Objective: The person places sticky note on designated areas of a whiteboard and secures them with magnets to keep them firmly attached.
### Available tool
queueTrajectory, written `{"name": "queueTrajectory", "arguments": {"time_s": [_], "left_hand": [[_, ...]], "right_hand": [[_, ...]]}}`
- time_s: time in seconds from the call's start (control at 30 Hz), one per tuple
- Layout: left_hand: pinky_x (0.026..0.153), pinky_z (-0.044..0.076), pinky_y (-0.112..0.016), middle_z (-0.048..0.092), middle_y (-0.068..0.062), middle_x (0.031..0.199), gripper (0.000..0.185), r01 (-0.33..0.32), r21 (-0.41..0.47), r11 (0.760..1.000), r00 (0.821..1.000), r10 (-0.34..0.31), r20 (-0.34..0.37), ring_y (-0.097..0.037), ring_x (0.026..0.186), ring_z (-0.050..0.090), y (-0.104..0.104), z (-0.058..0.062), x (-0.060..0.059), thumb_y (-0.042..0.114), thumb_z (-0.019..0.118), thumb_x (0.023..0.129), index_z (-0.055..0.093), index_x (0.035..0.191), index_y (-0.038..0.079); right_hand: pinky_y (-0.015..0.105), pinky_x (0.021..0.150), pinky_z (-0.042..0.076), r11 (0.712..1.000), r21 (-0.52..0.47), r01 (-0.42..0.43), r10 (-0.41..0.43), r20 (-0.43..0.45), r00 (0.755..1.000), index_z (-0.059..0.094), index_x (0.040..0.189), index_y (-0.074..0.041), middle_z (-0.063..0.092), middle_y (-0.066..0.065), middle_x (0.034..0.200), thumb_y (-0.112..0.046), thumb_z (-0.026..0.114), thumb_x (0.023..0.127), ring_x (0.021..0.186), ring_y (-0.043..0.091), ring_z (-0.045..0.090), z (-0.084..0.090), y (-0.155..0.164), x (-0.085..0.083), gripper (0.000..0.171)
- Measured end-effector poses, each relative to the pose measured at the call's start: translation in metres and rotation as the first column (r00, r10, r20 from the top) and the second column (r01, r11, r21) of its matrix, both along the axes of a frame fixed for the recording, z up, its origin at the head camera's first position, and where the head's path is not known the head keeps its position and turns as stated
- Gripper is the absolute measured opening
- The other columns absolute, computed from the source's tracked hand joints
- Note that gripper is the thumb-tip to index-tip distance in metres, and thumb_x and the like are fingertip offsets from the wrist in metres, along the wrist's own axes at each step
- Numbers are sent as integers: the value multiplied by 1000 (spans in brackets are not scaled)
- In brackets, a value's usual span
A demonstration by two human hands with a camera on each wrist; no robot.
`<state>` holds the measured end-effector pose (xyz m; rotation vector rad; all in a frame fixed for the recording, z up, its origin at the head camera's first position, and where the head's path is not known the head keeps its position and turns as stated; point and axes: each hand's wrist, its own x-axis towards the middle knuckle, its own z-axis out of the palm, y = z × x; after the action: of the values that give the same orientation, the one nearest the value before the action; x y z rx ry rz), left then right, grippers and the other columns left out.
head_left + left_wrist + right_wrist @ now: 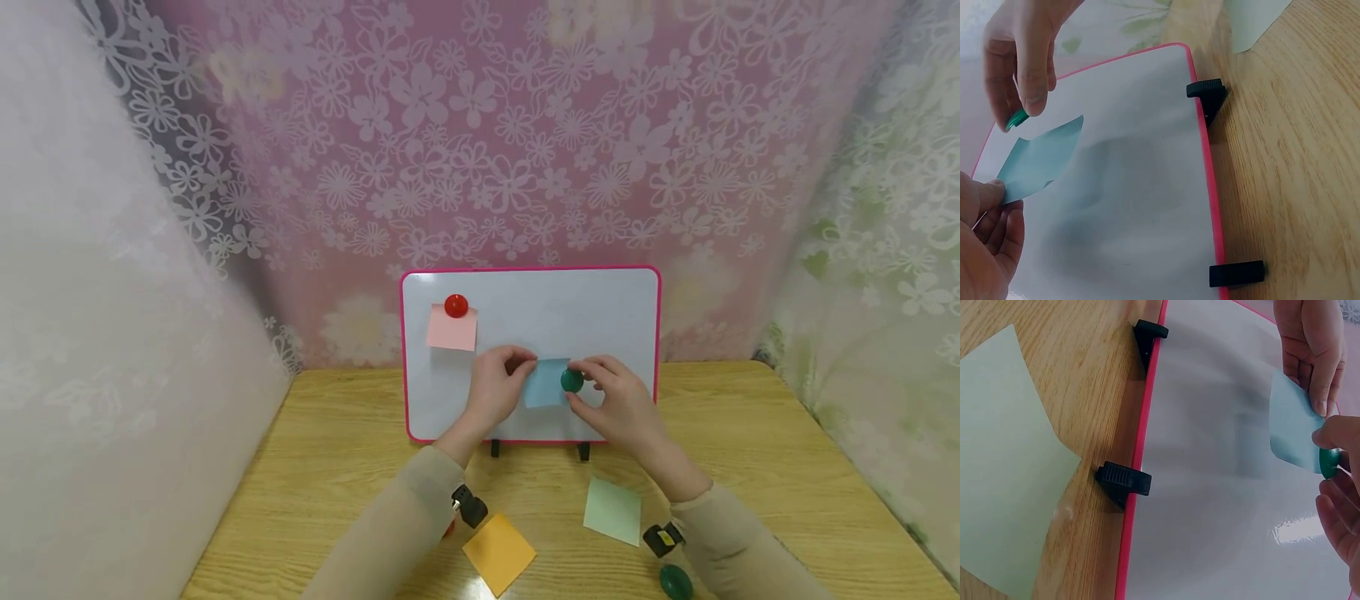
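Left hand: thumb and fingers point(498, 383) pinch the blue note near its upper left corner.
Right hand: thumb and fingers point(618, 404) grip the green magnet by its rim.
Blue note: blue note point(545, 385) is in front of the whiteboard point(570, 308), right of and lower than the pink note; whether it touches the board, cannot tell.
Blue note direction: nearly square, no clear long axis; broad face toward the person, top edge roughly level, sides near vertical with slight tilt; sheet curves in the wrist views.
Green magnet: green magnet point(572, 380) is at the blue note's right edge, overlapping it in the head view; contact unclear.
Green magnet direction: round face toward the head camera; no long axis in that face; looks thin, nearly edge-on in the right wrist view.
Whiteboard: pink frame, long axis side to side, standing on black feet point(495, 448) on the wooden surface point(337, 467).
Pink note: pink note point(452, 329) at board's upper left, red magnet point(456, 306) over its top edge.
Surface notes: orange note point(499, 553) lies cornerwise, pale green note point(613, 512) slightly turned.
Spare magnet: second green magnet point(676, 582) beside the right sleeve point(738, 537).
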<state>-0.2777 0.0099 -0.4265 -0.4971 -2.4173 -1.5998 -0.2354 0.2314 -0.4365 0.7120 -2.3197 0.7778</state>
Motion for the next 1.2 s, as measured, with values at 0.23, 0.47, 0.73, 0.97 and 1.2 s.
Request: {"name": "queueTrajectory", "arguments": {"time_s": [0.23, 0.47, 0.73, 0.97, 1.2], "left_hand": [[79, 57, -28, 76, 1, 98, 11, -19, -14, 1000, 999, 18, -50, -13, 85, 64, 6, 2, -5, 13, 76, 102, 81, 108, 5], [79, 57, -28, 77, 1, 98, 9, -31, -41, 999, 996, 27, -88, -12, 85, 65, 9, 4, -12, 12, 75, 102, 81, 106, 6], [83, 57, -28, 77, -2, 103, 13, -35, -66, 997, 995, 28, -99, -15, 89, 65, 10, 9, -13, 13, 74, 103, 81, 110, 4], [84, 58, -29, 78, -1, 105, 12, -46, -61, 997, 992, 38, -117, -16, 89, 65, 11, 13, -17, 13, 75, 102, 81, 111, 6], [83, 58, -28, 77, -3, 104, 12, -56, -59, 997, 990, 48, -129, -16, 89, 65, 13, 22, -23, 12, 74, 103, 80, 110, 5]], "right_hand": [[44, 74, 64, 1000, -3, 23, -23, -21, 1000, 75, 119, 2, 70, 13, 115, -6, 96, 78, 91, 31, 71, 3, 0, -3, 46], [44, 74, 64, 1000, -25, 19, -20, -22, 1000, 74, 119, 2, 70, 13, 114, -4, 96, 78, 95, 31, 71, 6, 0, -7, 47], [44, 74, 65, 999, -20, 32, -33, -29, 999, 74, 122, 2, 70, 14, 116, -5, 95, 79, 98, 29, 71, 7, 0, -12, 48], [45, 76, 64, 999, -23, 46, -47, -36, 998, 74, 122, 3, 69, 15, 116, -6, 94, 80, 98, 31, 71, 13, -5, -17, 47], [44, 75, 63, 998, -28, 60, -61, -65, 996, 74, 122, 3, 69, 16, 115, -6, 92, 82, 98, 30, 69, 17, -9, -30, 45]]}}
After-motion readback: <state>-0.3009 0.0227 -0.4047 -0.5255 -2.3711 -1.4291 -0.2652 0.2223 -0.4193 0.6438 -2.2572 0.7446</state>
